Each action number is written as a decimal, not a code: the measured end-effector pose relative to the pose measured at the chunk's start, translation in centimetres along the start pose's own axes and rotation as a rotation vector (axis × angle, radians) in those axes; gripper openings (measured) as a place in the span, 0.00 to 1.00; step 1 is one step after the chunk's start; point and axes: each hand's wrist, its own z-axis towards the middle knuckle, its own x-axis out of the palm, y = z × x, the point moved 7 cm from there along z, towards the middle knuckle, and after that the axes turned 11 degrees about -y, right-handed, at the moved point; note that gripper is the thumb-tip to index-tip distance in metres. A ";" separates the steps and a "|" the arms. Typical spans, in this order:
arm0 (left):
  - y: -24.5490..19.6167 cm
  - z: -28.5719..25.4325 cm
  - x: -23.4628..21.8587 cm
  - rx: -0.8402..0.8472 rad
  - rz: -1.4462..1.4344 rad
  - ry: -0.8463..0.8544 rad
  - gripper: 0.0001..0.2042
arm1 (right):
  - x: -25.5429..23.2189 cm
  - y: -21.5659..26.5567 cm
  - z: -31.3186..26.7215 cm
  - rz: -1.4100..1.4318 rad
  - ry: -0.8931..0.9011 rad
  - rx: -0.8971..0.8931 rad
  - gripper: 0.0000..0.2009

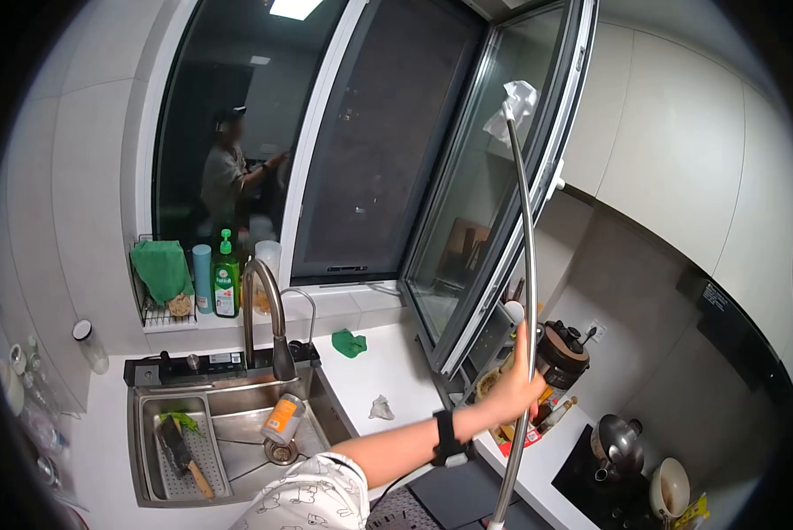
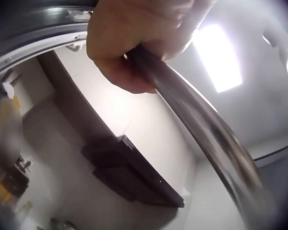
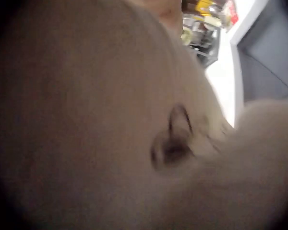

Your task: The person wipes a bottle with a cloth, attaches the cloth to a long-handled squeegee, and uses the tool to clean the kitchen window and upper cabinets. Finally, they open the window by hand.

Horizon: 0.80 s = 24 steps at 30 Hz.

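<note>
In the head view my left hand (image 1: 511, 389) grips a long, thin metal pole (image 1: 529, 238) partway along, thumb pointing up the shaft. A crumpled white sheet (image 1: 513, 110), thin and see-through in places, hangs at the pole's top end, over the glass of the opened window sash (image 1: 524, 177). The pole's lower end runs out of the head view at the bottom. Fingers of the left hand (image 2: 144, 43) curl round the metal pole (image 2: 197, 124) in the left wrist view. Pale printed fabric (image 3: 101, 120) fills most of the right wrist view; my right hand is hidden.
A sink (image 1: 326, 415) with a faucet (image 1: 260, 291), knife (image 1: 185, 455) and orange-labelled container (image 1: 283, 419) lies left. Green cloth (image 1: 349, 343) and crumpled tissue (image 1: 381, 407) lie on the counter. Wall cabinets (image 1: 679, 132), a range hood (image 1: 741, 327) and a stove (image 1: 600, 481) are right.
</note>
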 end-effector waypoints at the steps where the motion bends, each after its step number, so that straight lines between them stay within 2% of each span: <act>1: -0.8 1.9 -0.6 0.033 0.031 -0.003 0.42 | 1.2 1.9 0.5 0.123 0.031 -0.027 0.27; 2: -1.9 3.8 -1.0 0.004 0.028 0.014 0.42 | 3.1 4.3 1.3 0.128 0.036 -0.033 0.27; 4: -3.5 7.9 -2.4 0.038 0.088 0.011 0.43 | 6.6 7.9 2.8 0.330 -0.003 0.157 0.28; 8: -6.6 16.4 -5.7 0.050 0.102 -0.037 0.43 | 12.4 14.6 8.6 0.313 0.104 -0.188 0.24; 10: -8.1 20.3 -7.5 0.016 0.043 -0.051 0.42 | 15.6 18.3 10.4 0.283 0.139 -0.254 0.25; 13: -10.1 23.3 -9.7 -0.056 0.144 -0.176 0.40 | 18.9 22.0 11.5 0.203 0.116 -0.334 0.24; 16: -9.2 23.9 -11.1 -0.071 0.209 -0.235 0.39 | 19.5 21.0 12.8 0.142 0.159 -0.317 0.25; 24: -3.1 19.9 -13.1 -0.140 0.241 -0.293 0.40 | 17.8 15.0 12.2 0.060 0.103 -0.170 0.25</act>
